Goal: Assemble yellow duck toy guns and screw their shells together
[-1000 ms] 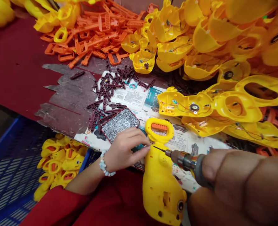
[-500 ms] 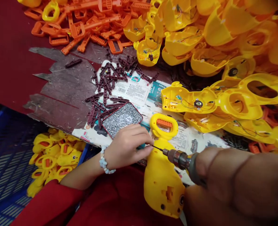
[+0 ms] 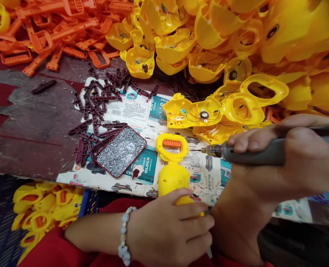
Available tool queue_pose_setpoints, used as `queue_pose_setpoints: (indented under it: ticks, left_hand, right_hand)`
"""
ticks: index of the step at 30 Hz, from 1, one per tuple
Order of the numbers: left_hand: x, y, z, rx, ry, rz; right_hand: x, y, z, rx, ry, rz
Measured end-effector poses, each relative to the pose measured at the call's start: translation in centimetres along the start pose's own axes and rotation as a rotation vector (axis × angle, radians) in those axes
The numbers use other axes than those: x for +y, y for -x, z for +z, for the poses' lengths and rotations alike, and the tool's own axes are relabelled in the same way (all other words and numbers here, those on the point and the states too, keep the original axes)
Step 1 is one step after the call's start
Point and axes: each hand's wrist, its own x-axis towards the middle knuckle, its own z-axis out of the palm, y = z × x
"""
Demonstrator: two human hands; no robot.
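Observation:
My left hand (image 3: 172, 226), with a beaded bracelet at the wrist, lies wrapped over the lower part of a yellow plastic toy (image 3: 171, 178). The toy has small holes in its body and a ring-shaped end with an orange ribbed grip inside, which points away from me. In my right hand (image 3: 295, 159) is a grey electric screwdriver (image 3: 270, 152), held level, its thin bit pointing left beside the ring and apart from the toy. A red-rimmed tray (image 3: 106, 169) of small metal screws (image 3: 125, 150) rests to the left of the toy.
Dark maroon plastic strips (image 3: 97, 98) lie scattered behind the tray. Orange handle parts (image 3: 58, 33) are heaped at the back left. Open yellow shells (image 3: 192, 113) with wires pile up at the back and right. Yellow toys (image 3: 44, 207) fill a blue crate (image 3: 84, 203) at lower left.
My left hand has moved from the toy's upper body, by the bit, down onto its lower part. The screwdriver has lifted off the toy and swung level. The view has shifted right.

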Motion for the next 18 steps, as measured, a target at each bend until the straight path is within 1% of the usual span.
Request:
queue_pose_setpoints:
  ticks: [3,8,11,13,15,18]
  left_hand:
    - [-0.5,-0.1,0.9,0.016,0.074,-0.017]
    - [-0.8,-0.4,2.4,0.162,0.127,-0.016]
    - [-1.0,-0.5,2.7,0.232,0.145,0.001]
    - [-1.1,-0.5,2.8,0.229,0.152,0.009]
    - [-1.0,-0.4,2.9,0.198,0.152,0.01]
    - [-0.6,-0.5,2.9,0.128,0.167,-0.011]
  right_hand:
    - [0.5,0.0,0.2,0.014,0.007,0.015]
    - [1.4,0.1,0.1,-0.02,0.004,0.074]
    - [1.6,-0.1,0.0,-0.042,0.004,0.08]
    - [1.7,-0.2,0.0,-0.042,0.007,0.096]
    - [1.9,-0.2,0.2,-0.018,0.007,0.101]
    - [2.1,0.3,0.5,0.036,0.008,0.049]
